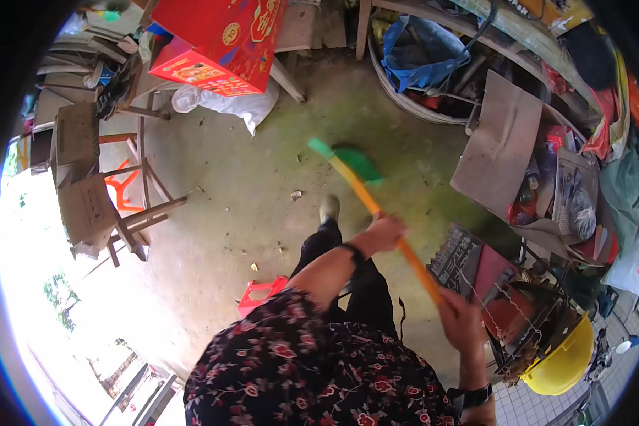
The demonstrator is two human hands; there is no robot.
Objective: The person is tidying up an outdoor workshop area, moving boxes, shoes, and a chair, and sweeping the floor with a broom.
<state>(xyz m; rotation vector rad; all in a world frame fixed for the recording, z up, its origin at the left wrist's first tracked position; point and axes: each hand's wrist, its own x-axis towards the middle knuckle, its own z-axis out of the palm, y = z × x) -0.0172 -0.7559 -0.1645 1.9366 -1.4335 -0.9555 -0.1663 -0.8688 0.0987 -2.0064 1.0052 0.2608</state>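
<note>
A broom with an orange handle (370,199) and a green head (358,164) slants across the middle of the head view. My left hand (387,232) is closed round the middle of its handle. Lower right, my right hand (459,314) grips the handle near its top end. The green bristles are blurred and appear low over or on the floor (234,175), ahead of my shoe (329,209). A pale scrap (296,195) and small bits of litter lie left of the broom head.
Wooden frames with cardboard boxes (88,207) stand left, a red stool (261,294) beside my leg. A red carton (218,53) and white sack (245,104) are ahead. On the right are a round basket (404,104), cardboard (498,133) and a yellow helmet (562,362).
</note>
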